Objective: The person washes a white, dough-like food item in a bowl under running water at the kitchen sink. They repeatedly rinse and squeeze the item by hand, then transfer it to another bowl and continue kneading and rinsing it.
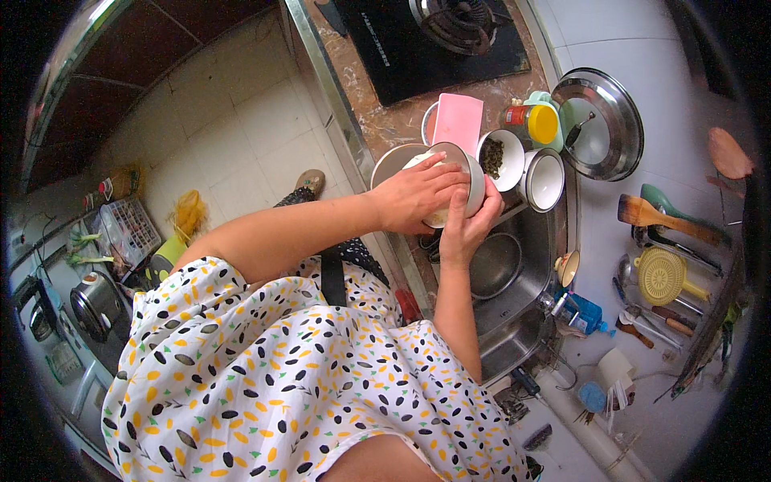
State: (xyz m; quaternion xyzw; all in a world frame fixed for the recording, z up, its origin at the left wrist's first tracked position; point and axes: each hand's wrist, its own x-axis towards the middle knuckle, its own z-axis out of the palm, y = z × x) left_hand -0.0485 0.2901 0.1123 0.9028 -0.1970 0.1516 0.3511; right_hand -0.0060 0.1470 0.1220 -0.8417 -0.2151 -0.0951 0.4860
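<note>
My right hand (473, 220) grips a tilted bowl (476, 181), its thumb on the near side and its fingers around the outer wall. My left hand (415, 187) lies across the bowl's mouth, back of the hand up, with the fingers reaching inside. Whatever is under that palm is hidden. A soft-looking white mass (420, 159) shows beside the left fingers; which bowl it lies in I cannot tell. Partly covered by the hand and the tilted bowl, a wider bowl (385, 162) stands on the counter. Just beyond, a pink plastic board (461, 117) rests on another bowl (429, 120).
Right of the bowls stand a white bowl with dark bits (509, 150), an enamel-like white vessel (547, 181) and a yellow-lidded jar (533, 123). A gas hob (421, 54) lies beyond. The steel sink (512, 307) holds a metal basin (497, 265). Utensils (668, 223) hang along the wall.
</note>
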